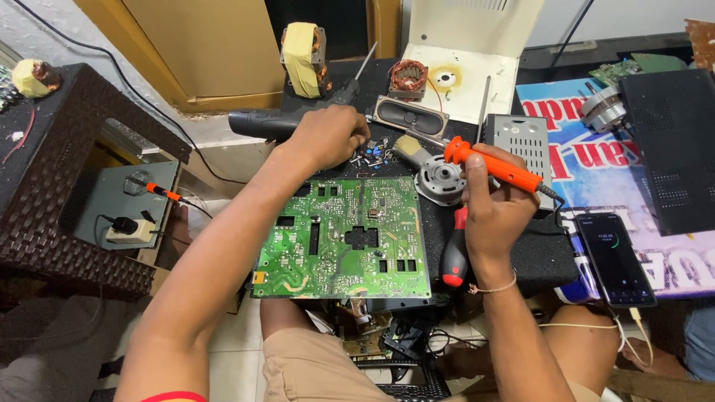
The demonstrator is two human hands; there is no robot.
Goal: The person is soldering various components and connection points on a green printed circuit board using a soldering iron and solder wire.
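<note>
We hold the orange soldering iron [491, 165] in the right hand [491, 216], fingers closed around its handle, metal tip pointing up and away over the far part of the bench [544, 257]. The left hand [328, 136] rests curled, knuckles up, just beyond the far edge of the green circuit board [342, 238]; we cannot tell whether it grips anything. We judge the iron light and rigid: grasp the handle only. The board is stiff but fragile; lift it by its edges.
</note>
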